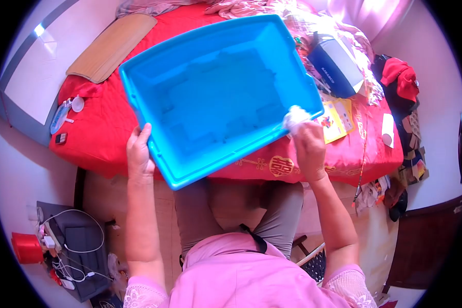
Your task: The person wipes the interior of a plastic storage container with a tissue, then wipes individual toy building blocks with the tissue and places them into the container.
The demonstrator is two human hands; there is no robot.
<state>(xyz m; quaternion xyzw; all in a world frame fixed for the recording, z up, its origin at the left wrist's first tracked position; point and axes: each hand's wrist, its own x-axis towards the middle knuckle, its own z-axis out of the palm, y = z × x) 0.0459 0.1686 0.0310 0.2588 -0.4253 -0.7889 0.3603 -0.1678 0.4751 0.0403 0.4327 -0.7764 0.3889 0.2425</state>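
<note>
A large blue plastic bin (pixel 215 97) is tilted so that its inside faces me, above the edge of a red bedspread. My left hand (pixel 140 154) grips the bin's left rim, with the thumb on the rim and the other fingers partly hidden behind it. At the lower right corner of the bin, my right hand (pixel 310 146) is closed round a crumpled white cloth (pixel 295 119), which touches the rim there. Darker blue patches show on the bin's inner bottom.
On the red bed (pixel 105 126) lie a brown board (pixel 110 47), a blue and white box (pixel 339 66), a yellow booklet (pixel 336 122) and a white cylinder (pixel 388 130). A red bucket (pixel 26 248) and white cables stand low at the left.
</note>
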